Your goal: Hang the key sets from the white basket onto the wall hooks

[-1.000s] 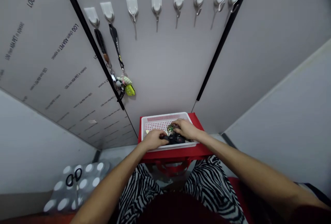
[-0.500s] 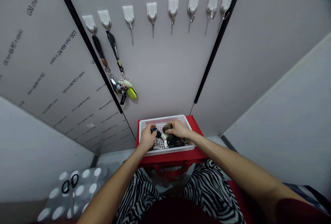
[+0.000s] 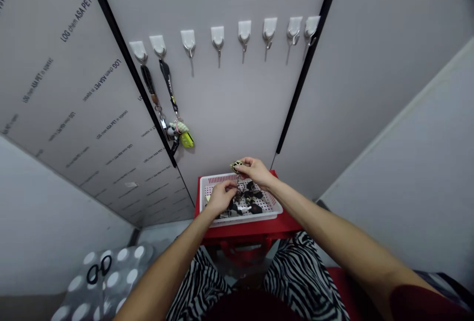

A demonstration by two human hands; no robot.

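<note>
A keychain (image 3: 237, 166) with a round, yellowish and dark charm is pinched in my right hand (image 3: 255, 171), raised just above the far rim of a white basket (image 3: 205, 215). Its chain dangles down into the basket. My left hand (image 3: 221, 197) is over the basket's left half, fingers closed with the tips right by the lower chain; whether they grip it I cannot tell. Under and beside both hands lie several dark keys and key fobs (image 3: 255, 208), jumbled on the perforated floor.
The basket stands on a red box (image 3: 289, 224) against the wall. White hooks (image 3: 217, 37) run in a row above; the two leftmost carry a black strap keyring (image 3: 148, 81) and a black lanyard (image 3: 166, 76) with a green fob. Bottles in wrap and black-handled scissors (image 3: 99, 269) are at lower left.
My right hand has lifted the keychain up out of the basket toward the wall. My left hand has let go of a black fob and shifted right toward the chain. The view has tilted up slightly.
</note>
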